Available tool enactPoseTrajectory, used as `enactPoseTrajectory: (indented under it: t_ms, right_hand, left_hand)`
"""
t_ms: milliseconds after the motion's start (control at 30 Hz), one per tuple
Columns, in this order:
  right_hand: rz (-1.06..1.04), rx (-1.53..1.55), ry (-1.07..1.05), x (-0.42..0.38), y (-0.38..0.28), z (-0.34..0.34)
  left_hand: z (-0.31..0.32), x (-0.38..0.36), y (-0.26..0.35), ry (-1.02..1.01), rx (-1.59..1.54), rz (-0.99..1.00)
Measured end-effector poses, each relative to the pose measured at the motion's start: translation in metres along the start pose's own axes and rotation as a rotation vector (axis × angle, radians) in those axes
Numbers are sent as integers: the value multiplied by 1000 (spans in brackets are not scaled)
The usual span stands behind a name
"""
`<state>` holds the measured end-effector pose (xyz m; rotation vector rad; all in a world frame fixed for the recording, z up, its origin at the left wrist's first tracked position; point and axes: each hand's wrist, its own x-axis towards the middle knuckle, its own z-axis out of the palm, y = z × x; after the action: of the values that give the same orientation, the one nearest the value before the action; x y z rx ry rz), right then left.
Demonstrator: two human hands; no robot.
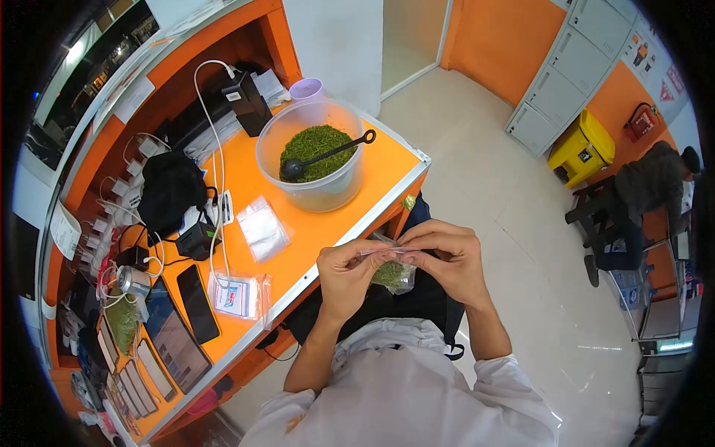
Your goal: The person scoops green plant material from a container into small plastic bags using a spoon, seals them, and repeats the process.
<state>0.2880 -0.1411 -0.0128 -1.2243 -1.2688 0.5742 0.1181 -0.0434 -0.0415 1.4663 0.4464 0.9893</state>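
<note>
A clear plastic bag point(392, 276) with green shredded herb in its lower part hangs in front of my lap. Its top edge is pinched by my left hand point(347, 272) and my right hand point(449, 261), thumbs and fingers closed along the strip. On the orange table point(316, 249) beside them stands a translucent tub point(328, 197) of the same green herb point(322, 141). A black spoon point(328, 156) lies across the tub, bowl in the herb and handle over the rim. Flat clear bags point(263, 229) lie left of the tub.
Printed packets point(237, 294), a black phone point(198, 304), a tablet point(176, 339) and several other phones lie on the table. A purple cup point(306, 90) and a black box point(246, 104) stand behind the tub. White cables cross the left side. Another person point(648, 194) bends over at the far right.
</note>
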Motion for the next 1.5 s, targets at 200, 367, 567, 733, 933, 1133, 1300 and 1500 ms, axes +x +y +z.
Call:
enactPoseTrajectory:
  t_ms: [200,367,567,733,933,1133,1300,1500]
  right_hand:
    - [-74,-86,16,-8,0,1]
    - [-71,-38,22,-28,14,-6]
    - [-67,-26,73,-40,22,-6]
    - [-63,11,95,-43,27,2]
    - [-73,13,61,-45,38,16]
    - [-58,35,50,-49,39,22]
    - [14,106,40,-49,41,21]
    - [82,125,-8,-56,50,17]
  left_hand:
    - [0,-10,0,19,147,-137]
    - [-3,-18,-23,-7,149,-158]
    - [-2,-25,-38,-50,84,-101]
    - [4,-26,-35,-8,151,4]
    - [-6,-29,-42,-64,164,8]
    - [-8,-34,-44,-90,180,43]
    - [-14,-37,-49,-86,132,-58]
    - [-22,-38,-41,-190,71,-160]
